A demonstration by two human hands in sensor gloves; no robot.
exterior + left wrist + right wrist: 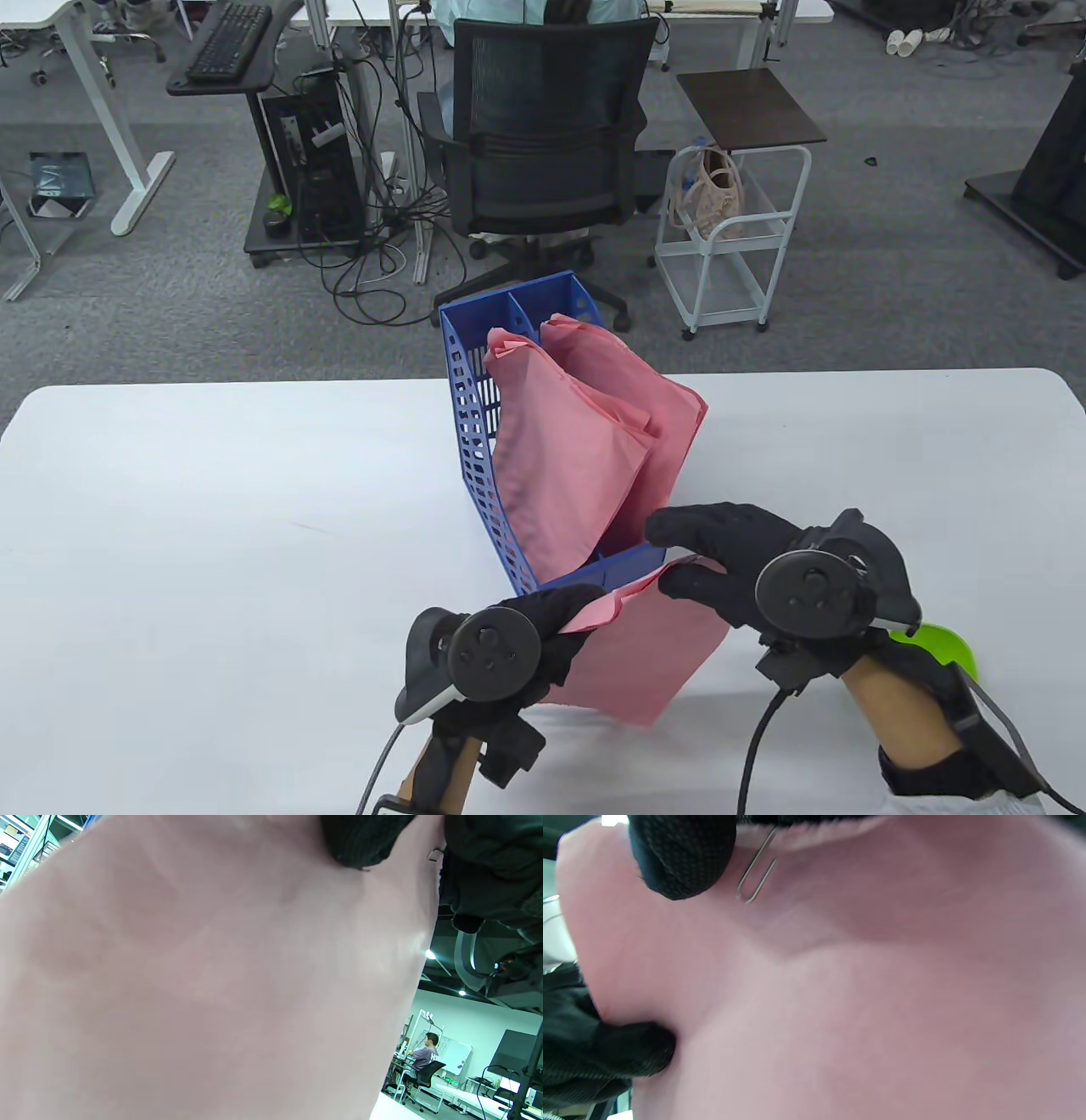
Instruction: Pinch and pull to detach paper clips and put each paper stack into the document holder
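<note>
At six o'clock I hold the limp, light pink paper stack (645,654) pinched between left hand (543,637) and right hand (721,569), fingers by its thin silver wire paper clip (755,870), which should slide off if gripped at its loop.

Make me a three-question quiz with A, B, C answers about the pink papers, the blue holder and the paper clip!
1. Where is the stack held by both hands?
A. in front of the blue holder
B. inside it
C. on the chair

2. How many pink stacks stand in the holder?
A. none
B. two
C. five

3. The paper clip is:
A. still on the paper
B. on the table
C. in the green dish

Answers: 1 A, left hand and right hand hold it before the holder. 2 B, two stacks lean inside. 3 A, right wrist view shows it clipped on.
</note>
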